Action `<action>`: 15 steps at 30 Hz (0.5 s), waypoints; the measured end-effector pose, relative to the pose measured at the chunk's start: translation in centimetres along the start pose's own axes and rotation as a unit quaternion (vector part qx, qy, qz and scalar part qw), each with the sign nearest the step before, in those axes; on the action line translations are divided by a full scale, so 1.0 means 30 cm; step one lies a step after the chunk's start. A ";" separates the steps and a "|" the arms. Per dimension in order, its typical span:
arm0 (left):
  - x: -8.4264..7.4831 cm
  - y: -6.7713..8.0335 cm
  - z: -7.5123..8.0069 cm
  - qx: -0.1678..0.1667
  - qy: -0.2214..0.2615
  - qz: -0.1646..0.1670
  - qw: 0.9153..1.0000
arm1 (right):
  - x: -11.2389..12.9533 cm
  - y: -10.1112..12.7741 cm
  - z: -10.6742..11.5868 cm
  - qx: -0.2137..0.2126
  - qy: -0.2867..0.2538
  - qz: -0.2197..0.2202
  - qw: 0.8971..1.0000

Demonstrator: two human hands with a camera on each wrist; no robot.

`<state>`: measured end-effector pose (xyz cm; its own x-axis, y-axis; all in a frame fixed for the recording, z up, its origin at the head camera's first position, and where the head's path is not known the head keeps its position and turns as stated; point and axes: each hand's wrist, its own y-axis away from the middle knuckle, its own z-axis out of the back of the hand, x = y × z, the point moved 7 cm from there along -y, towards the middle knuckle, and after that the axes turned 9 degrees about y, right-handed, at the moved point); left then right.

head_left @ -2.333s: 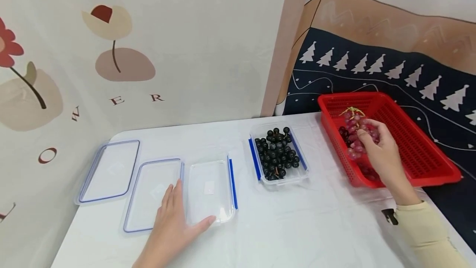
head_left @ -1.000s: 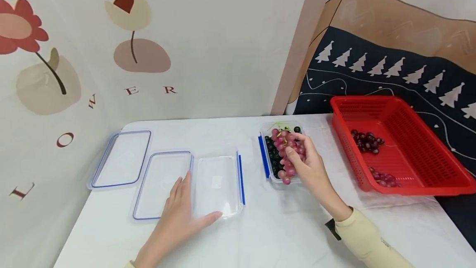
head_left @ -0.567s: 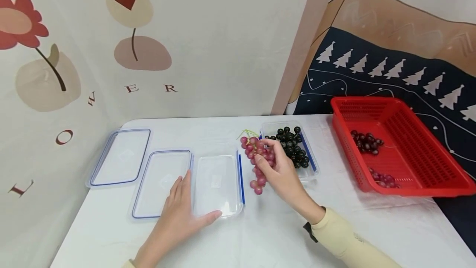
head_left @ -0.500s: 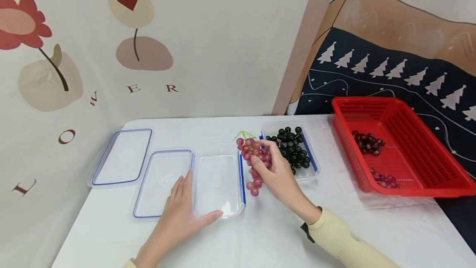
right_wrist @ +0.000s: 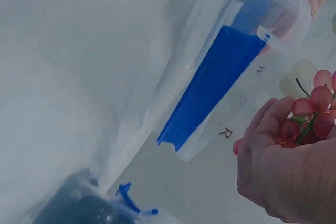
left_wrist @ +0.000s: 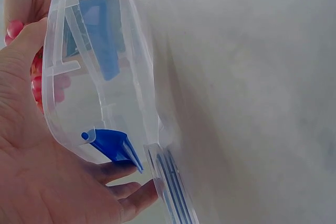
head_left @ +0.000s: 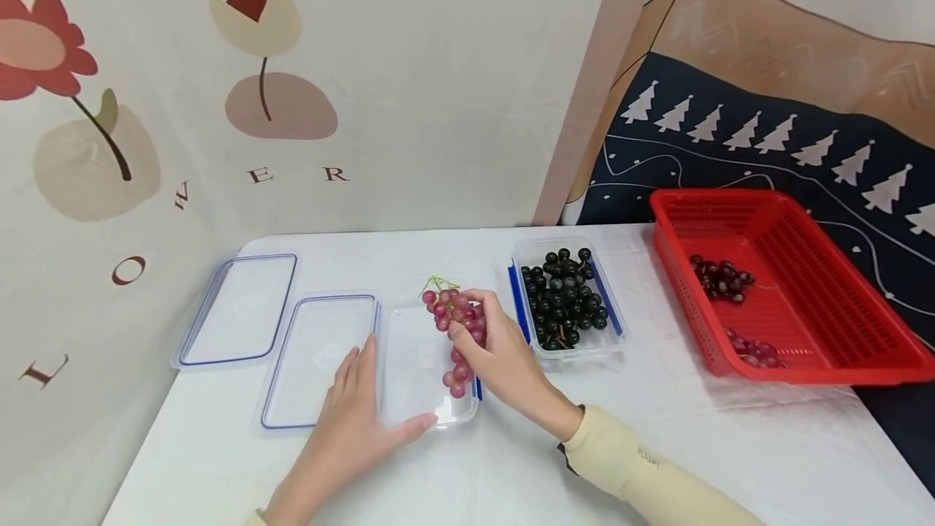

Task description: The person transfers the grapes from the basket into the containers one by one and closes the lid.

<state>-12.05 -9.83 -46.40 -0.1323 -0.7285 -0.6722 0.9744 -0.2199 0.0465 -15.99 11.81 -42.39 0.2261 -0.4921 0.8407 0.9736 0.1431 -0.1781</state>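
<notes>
Nearest, the left hand [head_left: 343, 428] is lying flat on the counter [head_left: 511, 461], its fingers straight and its thumb pressing the near rim of the empty clear container [head_left: 420, 364] to steady it. Just beyond, at about 1 o'clock from it, the right hand [head_left: 504, 364] is pinching the red grape bunch [head_left: 454, 331], fingers curled round the fruit, and hanging it over that container's right half. To do this well, the bunch should probably be lowered gently until its lowest grapes are resting on the floor, clear of the blue latch [head_left: 476, 386], and released only then. Farther out at 2 o'clock are the container of dark grapes [head_left: 562, 299] and the red basket [head_left: 862, 347]. Half a second ago the bunch was hanging outside the container's right wall; now it is hanging inside the rim.
</notes>
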 end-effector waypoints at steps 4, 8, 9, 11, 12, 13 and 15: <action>-0.005 0.001 0.009 -0.017 0.004 -0.019 1.000 | 0.007 -0.012 -0.033 0.002 0.019 0.005 1.000; -0.001 0.005 0.008 -0.020 0.006 -0.019 1.000 | 0.014 -0.027 -0.078 0.016 0.034 0.013 0.999; -0.001 0.006 0.008 -0.021 0.007 -0.020 1.000 | 0.015 -0.030 -0.089 0.021 0.038 0.015 0.999; -0.003 0.006 0.009 -0.022 0.008 -0.022 0.999 | 0.017 -0.036 -0.108 0.029 0.048 0.015 0.998; -0.005 0.005 0.010 -0.023 0.009 -0.024 0.999 | 0.020 -0.038 -0.116 0.032 0.054 0.015 0.998; -0.007 0.005 0.011 -0.023 0.009 -0.025 0.999 | 0.023 -0.040 -0.122 0.034 0.060 0.013 0.998; -0.011 0.003 0.012 -0.023 0.008 -0.029 0.999 | 0.029 -0.042 -0.132 0.040 0.073 0.012 0.996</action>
<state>-11.99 -9.85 -45.90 -0.1859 -0.7055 -0.6839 0.9726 -0.2308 -0.0263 -16.88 7.79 -43.46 0.2567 -0.6074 0.7518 0.9637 0.2205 -0.1508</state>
